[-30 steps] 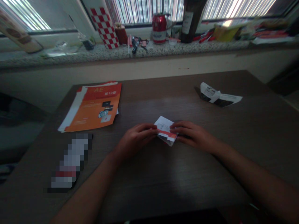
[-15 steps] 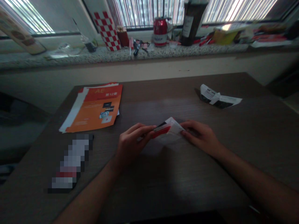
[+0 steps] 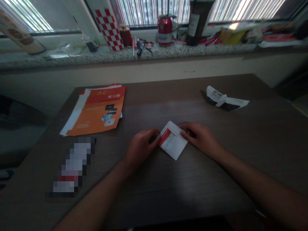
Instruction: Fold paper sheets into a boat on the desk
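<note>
Between my hands is a small square of folded paper (image 3: 174, 144), white with a red band and lines of print, one corner towards me. My left hand (image 3: 143, 144) pinches its left corner between thumb and fingers. At the right corner my right hand (image 3: 197, 136) grips it, thumb on top and fingers at the back edge. Farther off on the right lies a folded paper boat (image 3: 226, 100), white and black, apart from both hands.
On the brown table (image 3: 149, 199), a stack of orange printed sheets (image 3: 96, 112) lies at the back left. A blurred-out phone-like object (image 3: 73, 166) is nearer on the left. Behind, a granite sill (image 3: 86, 59) holds a red can (image 3: 165, 30), a checkered cup (image 3: 109, 29) and a dark tube (image 3: 198, 22).
The folded paper has turned from a tilted, partly opened shape to a flat square with its printed face up. My left hand has shifted slightly right, and my right hand slightly left.
</note>
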A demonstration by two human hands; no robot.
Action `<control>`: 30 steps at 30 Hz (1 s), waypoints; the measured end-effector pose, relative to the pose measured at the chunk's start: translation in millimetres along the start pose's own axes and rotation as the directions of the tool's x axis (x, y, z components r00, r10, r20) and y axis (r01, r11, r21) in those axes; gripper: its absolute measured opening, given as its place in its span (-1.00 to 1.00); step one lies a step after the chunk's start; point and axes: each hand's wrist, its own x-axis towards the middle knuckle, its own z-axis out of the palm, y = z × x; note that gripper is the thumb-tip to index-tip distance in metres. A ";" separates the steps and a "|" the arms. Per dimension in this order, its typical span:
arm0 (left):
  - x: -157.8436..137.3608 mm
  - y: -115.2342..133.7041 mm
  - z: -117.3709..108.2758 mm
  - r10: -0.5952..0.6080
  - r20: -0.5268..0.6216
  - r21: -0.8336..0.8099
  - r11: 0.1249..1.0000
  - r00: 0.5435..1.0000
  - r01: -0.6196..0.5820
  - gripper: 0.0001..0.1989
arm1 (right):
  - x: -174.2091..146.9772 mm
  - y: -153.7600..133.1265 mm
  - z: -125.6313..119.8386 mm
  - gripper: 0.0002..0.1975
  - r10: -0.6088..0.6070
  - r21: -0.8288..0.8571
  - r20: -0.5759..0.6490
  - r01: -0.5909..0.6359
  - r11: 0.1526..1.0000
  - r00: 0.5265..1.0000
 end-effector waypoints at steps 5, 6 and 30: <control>0.4 -0.7 3.0 0.042 0.027 0.086 0.995 0.999 -0.044 -0.88 | 0.4 0.5 3.5 -0.77 -0.044 -0.046 0.015 0.045 0.998 0.999; 0.3 -1.4 3.7 0.044 0.032 0.094 0.994 0.999 -0.046 -0.87 | 0.2 0.6 4.3 -0.76 -0.057 -0.050 0.017 0.058 0.997 0.998; -1.6 -7.3 5.9 0.284 0.167 0.275 0.906 0.944 -0.321 -0.72 | -6.5 -5.9 3.6 -0.69 -0.354 -0.180 0.161 0.380 0.907 0.921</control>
